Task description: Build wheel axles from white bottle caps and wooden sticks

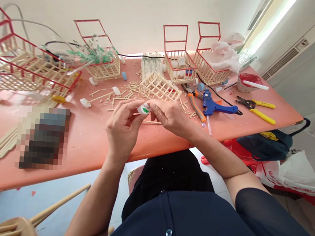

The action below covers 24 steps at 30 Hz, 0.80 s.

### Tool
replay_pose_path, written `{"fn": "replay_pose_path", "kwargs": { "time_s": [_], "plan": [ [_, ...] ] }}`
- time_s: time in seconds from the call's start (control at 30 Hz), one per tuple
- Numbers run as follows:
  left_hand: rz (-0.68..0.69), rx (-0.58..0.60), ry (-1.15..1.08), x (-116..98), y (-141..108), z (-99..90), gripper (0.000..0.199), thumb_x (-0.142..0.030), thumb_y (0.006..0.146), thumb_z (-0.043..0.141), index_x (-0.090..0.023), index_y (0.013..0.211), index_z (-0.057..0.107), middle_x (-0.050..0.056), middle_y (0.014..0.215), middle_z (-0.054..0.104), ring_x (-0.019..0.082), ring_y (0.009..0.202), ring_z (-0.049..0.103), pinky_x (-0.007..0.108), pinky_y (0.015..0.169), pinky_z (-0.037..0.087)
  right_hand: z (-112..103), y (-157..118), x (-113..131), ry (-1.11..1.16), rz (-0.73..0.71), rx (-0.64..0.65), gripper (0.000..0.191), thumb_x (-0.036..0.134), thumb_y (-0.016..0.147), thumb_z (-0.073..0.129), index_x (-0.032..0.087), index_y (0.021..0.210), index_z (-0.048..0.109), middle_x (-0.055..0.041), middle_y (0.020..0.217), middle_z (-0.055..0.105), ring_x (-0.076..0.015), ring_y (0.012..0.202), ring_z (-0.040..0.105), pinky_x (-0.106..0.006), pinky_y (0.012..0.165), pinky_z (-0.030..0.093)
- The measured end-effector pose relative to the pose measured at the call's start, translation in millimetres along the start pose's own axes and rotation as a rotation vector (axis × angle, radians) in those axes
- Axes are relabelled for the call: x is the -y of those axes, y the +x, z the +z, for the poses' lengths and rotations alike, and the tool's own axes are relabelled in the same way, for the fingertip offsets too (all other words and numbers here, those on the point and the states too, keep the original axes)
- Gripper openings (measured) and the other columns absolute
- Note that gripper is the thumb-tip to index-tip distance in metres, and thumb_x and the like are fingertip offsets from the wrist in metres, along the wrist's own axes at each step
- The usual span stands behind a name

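While the left hand [124,124] pinches a white bottle cap [144,108] above the table's [90,141] near edge, the right hand's [168,115] curled fingertips meet it; what they grip, cannot tell. Cap lettering too small; left basket [22,63] cut off by frame.

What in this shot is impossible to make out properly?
All in the head view:
- Right hand: anything pinched is hidden by its own fingers.
- White cap in left hand: lettering too small to read.
- Dark object on the table: pixelated.
- Large stick basket: cut off by left edge.
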State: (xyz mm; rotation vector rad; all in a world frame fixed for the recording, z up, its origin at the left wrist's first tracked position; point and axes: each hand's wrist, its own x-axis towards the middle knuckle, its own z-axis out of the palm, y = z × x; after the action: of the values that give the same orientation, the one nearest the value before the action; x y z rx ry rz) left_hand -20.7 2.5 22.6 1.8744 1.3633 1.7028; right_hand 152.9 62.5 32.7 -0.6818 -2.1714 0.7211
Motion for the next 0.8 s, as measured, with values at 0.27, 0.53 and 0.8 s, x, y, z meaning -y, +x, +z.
{"fn": "replay_pose_path", "kwargs": {
  "time_s": [0.27, 0.53, 0.8],
  "plan": [
    [0.051, 0.07, -0.075, 7, -2, 1.2, 0.026, -0.02, 0.1, 0.073, -0.025, 0.125, 0.076, 0.007, 0.127, 0.075, 0.022, 0.121, 0.074, 0.035, 0.101, 0.064, -4, 1, 2, 0.117, 0.045, -0.043, 0.054, 0.066, 0.109, 0.045, 0.017, 0.092, 0.061, 0.002, 0.074, 0.06, -0.011, 0.068, 0.053, -0.025, 0.071, 0.038],
    [0.224, -0.03, 0.11, 3, -2, 3.1, 0.025, -0.012, 0.096, 0.078, -0.025, 0.117, 0.08, 0.005, 0.116, 0.083, 0.019, 0.112, 0.079, 0.03, 0.092, 0.067, 5, 3, -1, -0.002, -0.009, -0.072, 0.012, 0.032, 0.098, 0.049, 0.022, 0.094, 0.048, 0.004, 0.077, 0.051, -0.0117, 0.07, 0.046, -0.026, 0.072, 0.035],
    [0.311, -0.033, 0.236, 10, -8, 7.2, 0.023, -0.009, 0.097, 0.074, -0.023, 0.114, 0.08, 0.005, 0.118, 0.084, 0.019, 0.109, 0.081, 0.03, 0.095, 0.066, 13, 3, -5, -0.059, 0.122, 0.043, 0.015, 0.039, 0.1, 0.04, 0.025, 0.096, 0.038, -0.0022, 0.089, 0.055, -0.0176, 0.081, 0.05, -0.031, 0.076, 0.035]
  ]
}}
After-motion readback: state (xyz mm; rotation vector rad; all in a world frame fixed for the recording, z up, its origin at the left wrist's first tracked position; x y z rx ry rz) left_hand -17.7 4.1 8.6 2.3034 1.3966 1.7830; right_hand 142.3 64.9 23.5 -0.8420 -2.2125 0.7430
